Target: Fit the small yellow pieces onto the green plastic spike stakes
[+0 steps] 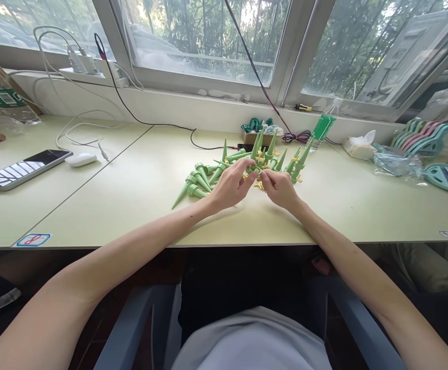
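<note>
- The left hand has its thumb and fingers bent around one small, round, light green plastic piece.
- The right hand has its thumb and finger closed in a pinch, right by that piece. I cannot tell what is between them.
- The piece is up between the two hands, near the middle of the table.
- Small yellow plastic bits lie under the hands, too mixed up to count.
- All around is a pile of light green, pointy plastic spikes. Each is long like a carrot, with a fat collar at the wide end. Some have little yellow bits on them.
- At least four spikes lie down on the left. At least five point up on the far side and right. The rest overlap.
- Behind the pile is one small brown cardboard box, with dark green and whitish crinkly stuff in it.
- To its right is one clear plastic bottle with a green label, then one white pack of tissues with a tissue poking out.
- Far left is one big clear bottle with a green label. Nearer are one white rounded case and one dark-screened phone.
</note>
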The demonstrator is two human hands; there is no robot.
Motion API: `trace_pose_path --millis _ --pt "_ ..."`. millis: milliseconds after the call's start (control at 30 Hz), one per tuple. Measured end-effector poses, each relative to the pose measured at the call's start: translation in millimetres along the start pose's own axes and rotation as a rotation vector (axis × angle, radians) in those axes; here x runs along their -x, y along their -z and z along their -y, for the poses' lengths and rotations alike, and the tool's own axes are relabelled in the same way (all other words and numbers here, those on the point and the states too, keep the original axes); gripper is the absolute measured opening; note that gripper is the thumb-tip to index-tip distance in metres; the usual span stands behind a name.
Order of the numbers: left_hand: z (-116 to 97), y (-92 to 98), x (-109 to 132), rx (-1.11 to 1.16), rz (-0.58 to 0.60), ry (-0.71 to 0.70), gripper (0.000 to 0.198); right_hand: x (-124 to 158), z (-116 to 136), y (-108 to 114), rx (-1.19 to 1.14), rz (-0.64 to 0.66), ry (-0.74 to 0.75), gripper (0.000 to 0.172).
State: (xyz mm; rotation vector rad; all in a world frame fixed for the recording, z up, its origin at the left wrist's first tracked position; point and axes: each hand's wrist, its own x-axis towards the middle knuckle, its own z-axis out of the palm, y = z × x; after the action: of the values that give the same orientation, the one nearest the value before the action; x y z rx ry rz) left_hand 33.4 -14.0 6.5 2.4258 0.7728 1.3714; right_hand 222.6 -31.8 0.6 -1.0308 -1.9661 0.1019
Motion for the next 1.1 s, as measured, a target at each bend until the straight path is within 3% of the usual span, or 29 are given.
trace_pose_path --millis 433,867,1100 --pt "1.4 -1.6 -0.3 0.006 -0.037 -0.042 0.019 0.3 -0.9 -0.2 0.006 0.005 0.010 0.053" --pt "-0.7 2.8 0.6 0.135 0.054 -0.078 0.021 -0.1 -1.9 0.3 -0.017 0.006 0.008 0.052" --pt "1.1 2.2 0.6 0.125 0.032 -0.153 0.022 0.3 -2.5 -0.2 0.009 -0.004 0.031 0.050"
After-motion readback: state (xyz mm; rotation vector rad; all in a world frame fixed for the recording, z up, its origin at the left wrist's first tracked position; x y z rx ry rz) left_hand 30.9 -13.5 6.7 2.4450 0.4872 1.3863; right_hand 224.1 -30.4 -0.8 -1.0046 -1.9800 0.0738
